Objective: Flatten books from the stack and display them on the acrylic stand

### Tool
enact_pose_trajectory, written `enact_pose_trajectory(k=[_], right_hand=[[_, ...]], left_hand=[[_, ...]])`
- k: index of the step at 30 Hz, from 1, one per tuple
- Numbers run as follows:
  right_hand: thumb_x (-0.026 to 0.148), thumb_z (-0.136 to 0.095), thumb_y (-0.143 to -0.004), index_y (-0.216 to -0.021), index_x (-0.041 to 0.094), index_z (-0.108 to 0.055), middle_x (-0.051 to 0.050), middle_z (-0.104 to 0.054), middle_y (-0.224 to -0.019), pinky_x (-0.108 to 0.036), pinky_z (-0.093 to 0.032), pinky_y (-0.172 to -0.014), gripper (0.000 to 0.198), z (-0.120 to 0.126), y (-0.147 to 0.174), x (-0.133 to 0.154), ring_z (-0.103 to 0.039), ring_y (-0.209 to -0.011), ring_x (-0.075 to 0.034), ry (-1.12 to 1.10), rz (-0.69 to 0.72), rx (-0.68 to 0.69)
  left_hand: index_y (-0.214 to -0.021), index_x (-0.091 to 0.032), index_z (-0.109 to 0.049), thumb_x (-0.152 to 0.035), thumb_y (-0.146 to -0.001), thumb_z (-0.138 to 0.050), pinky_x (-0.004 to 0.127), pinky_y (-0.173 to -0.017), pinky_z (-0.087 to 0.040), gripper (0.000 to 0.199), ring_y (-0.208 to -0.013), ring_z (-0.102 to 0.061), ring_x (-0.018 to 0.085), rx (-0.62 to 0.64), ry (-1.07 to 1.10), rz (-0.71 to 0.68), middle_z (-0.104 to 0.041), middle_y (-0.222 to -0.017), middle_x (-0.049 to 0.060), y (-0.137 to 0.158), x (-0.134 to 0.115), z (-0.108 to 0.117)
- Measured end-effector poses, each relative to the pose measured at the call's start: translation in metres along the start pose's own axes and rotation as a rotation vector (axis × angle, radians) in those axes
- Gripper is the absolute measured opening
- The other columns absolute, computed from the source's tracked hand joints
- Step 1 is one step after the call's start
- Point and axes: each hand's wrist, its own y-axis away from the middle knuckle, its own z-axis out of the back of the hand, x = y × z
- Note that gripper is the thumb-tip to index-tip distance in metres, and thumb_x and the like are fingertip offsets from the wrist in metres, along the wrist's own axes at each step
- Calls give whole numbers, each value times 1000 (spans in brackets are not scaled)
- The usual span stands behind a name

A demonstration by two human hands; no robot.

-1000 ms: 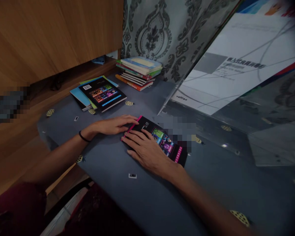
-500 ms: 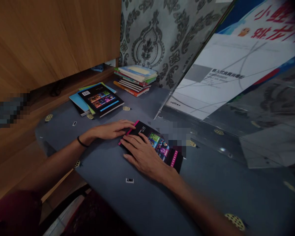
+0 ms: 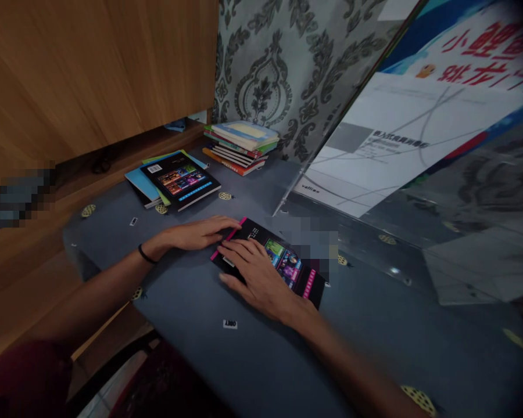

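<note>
A black book [image 3: 283,259] with colourful picture panels and a pink spine lies flat in front of me on the grey tabletop. My left hand [image 3: 197,233] rests at its spine end, fingers stretched out and fingertips on the pink edge. Across the cover lies my right hand [image 3: 259,278], palm down, fingers extended and thumb over the near side. A bit of a white label shows beneath its fingers. Part of the book is hidden by my right hand, and a blurred patch covers its far edge.
Beyond my left hand lies another black book [image 3: 181,179] on blue and green ones. A stack of books [image 3: 242,145] stands by the patterned wall. A clear upright panel with papers [image 3: 353,145] rises at the right. The grey table [image 3: 192,302] has its edge near me.
My right hand's fingers have shifted slightly and lie closer together, showing a bit of white label beneath. The view has tilted up a little. The book has stayed in place.
</note>
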Motion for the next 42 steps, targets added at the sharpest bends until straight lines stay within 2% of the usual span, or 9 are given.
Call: enact_pose_trajectory(k=[9, 14, 18, 23, 28, 32, 38, 42], right_hand=[[49, -48, -104, -142, 15, -55, -15, -61, -141, -57, -39, -115, 51, -1, -3, 1, -50, -132, -29, -21, -58, -38], [45, -45, -106, -141, 15, -56, -13, -62, -140, -54, -39, -115, 47, 8, -5, -6, -51, -131, -27, -42, -22, 2], [40, -45, -107, -139, 16, -58, -12, -65, -137, -50, -41, -113, 42, 12, -6, -13, -53, -129, -26, -50, 20, 19], [40, -44, -107, -141, 17, -57, -14, -62, -140, -53, -45, -109, 43, 5, -6, -17, -52, -132, -28, 30, 13, -25], [43, -51, -104, -141, 15, -57, -16, -61, -141, -58, -42, -112, 47, -1, -8, -15, -52, -132, -31, 90, -26, -41], [46, -52, -103, -141, 16, -58, -15, -61, -141, -58, -41, -113, 48, 1, -9, -14, -51, -133, -31, 80, -28, -39], [39, -47, -106, -140, 17, -57, -13, -60, -144, -55, -40, -115, 42, 7, -7, -19, -50, -136, -28, 58, -14, -16], [41, -46, -106, -141, 17, -57, -16, -57, -146, -57, -42, -113, 44, 6, -5, -19, -49, -137, -31, 114, -48, -31]], left_hand=[[-148, -24, -42, -21, -101, -41, 47, -120, -35, 47, -142, -44, 23, -16, 33, 0, -50, -153, 10, 1, 0, -1], [-149, -23, -39, -25, -101, -44, 48, -121, -33, 49, -144, -42, 25, 17, 24, 1, -47, -155, 12, 0, -2, 2], [-153, -20, -33, -32, -97, -53, 47, -122, -31, 60, -147, -38, 29, 79, 19, 31, -39, -160, 14, 1, -9, 6], [-155, -22, -30, -41, -94, -60, 48, -121, -31, 71, -147, -37, 31, 97, 12, 77, -39, -160, 13, 0, -15, 8], [-157, -21, -27, -42, -93, -60, 47, -122, -29, 75, -148, -35, 30, 98, 44, 108, -37, -161, 14, -2, -17, 8], [-157, -19, -27, -44, -93, -61, 47, -123, -29, 77, -148, -35, 31, 100, 66, 123, -36, -161, 15, -1, -18, 8], [-158, -20, -25, -50, -93, -62, 48, -123, -29, 81, -148, -34, 33, 89, 64, 105, -34, -162, 16, 0, -12, 7], [-158, -18, -26, -54, -93, -60, 48, -124, -27, 82, -149, -34, 32, 90, 68, 102, -33, -162, 17, -1, -11, 6]])
